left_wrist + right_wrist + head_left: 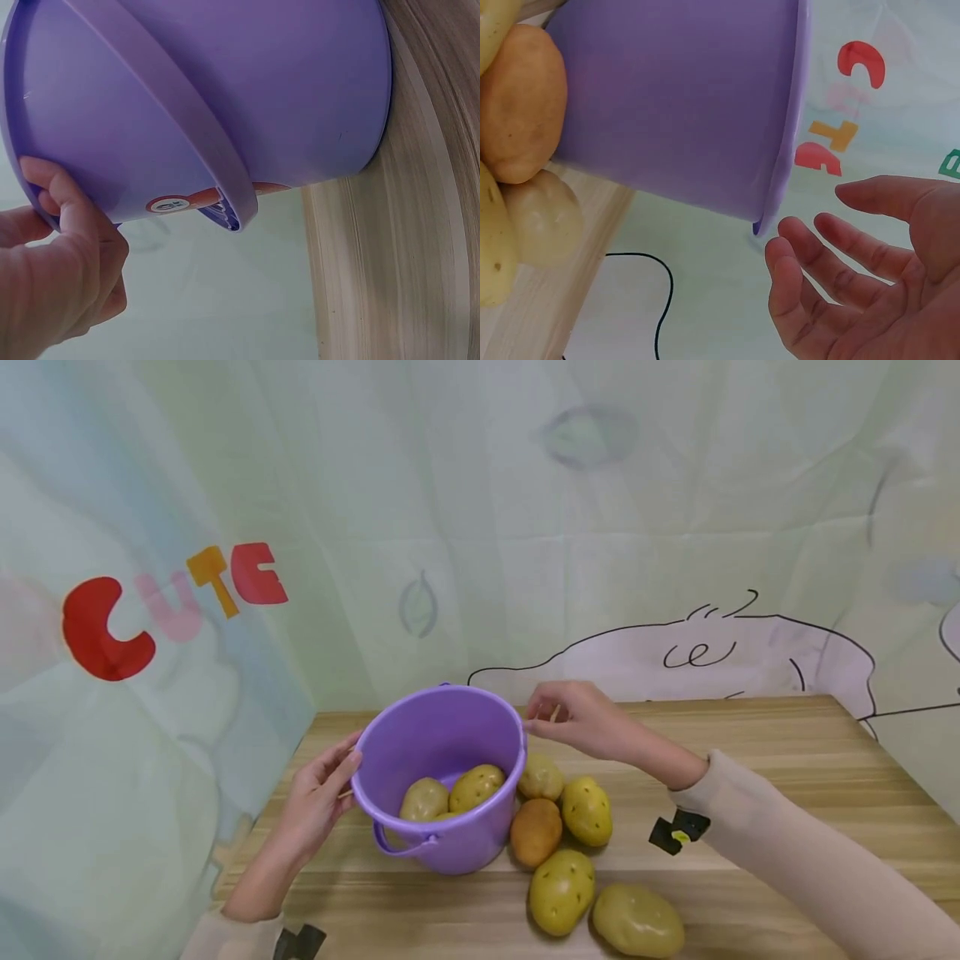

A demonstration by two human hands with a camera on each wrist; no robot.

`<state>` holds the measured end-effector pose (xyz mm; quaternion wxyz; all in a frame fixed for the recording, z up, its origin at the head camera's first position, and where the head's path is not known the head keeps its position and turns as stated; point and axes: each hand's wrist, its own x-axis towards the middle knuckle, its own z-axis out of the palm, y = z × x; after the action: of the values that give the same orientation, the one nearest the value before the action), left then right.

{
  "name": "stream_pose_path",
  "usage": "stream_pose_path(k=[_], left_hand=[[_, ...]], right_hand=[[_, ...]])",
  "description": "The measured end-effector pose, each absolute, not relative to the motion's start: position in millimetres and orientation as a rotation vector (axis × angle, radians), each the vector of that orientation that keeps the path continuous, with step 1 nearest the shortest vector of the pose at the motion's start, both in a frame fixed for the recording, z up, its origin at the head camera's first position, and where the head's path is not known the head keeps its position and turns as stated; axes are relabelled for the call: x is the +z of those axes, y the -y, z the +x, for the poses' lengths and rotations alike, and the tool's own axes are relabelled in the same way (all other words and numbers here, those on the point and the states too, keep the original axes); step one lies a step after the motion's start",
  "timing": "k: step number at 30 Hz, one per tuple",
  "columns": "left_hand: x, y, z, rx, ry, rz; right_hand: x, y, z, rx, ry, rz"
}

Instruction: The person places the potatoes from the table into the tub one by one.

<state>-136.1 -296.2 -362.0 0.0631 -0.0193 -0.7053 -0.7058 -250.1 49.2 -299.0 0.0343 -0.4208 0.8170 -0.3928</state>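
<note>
A purple plastic bucket (468,839) stands on the wooden table with a few potatoes (477,787) inside. My left hand (315,797) grips its rim on the left, thumb and fingers on either side of the edge, as the left wrist view also shows. The bucket's handle (180,112) hangs down along its side. By the opposite rim is my right hand (870,277), fingers loosely bent and nothing in them; in the right wrist view its fingertips are just off the rim. Several potatoes lie right of the bucket, among them a brownish one (536,832) close against its wall.
Two yellow potatoes (561,893) (587,812) and a paler one (637,920) are spread toward the front of the wooden table (750,752). A printed curtain (420,527) hangs behind and at the left, along the table's edges.
</note>
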Motion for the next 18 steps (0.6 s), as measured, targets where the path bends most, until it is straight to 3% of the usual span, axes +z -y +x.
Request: stream_pose_path(k=[18], left_hand=[[-361, 296, -136, -2.131, 2.133, -0.084]], right_hand=[[-330, -82, -254, -1.022, -2.608, -1.195]])
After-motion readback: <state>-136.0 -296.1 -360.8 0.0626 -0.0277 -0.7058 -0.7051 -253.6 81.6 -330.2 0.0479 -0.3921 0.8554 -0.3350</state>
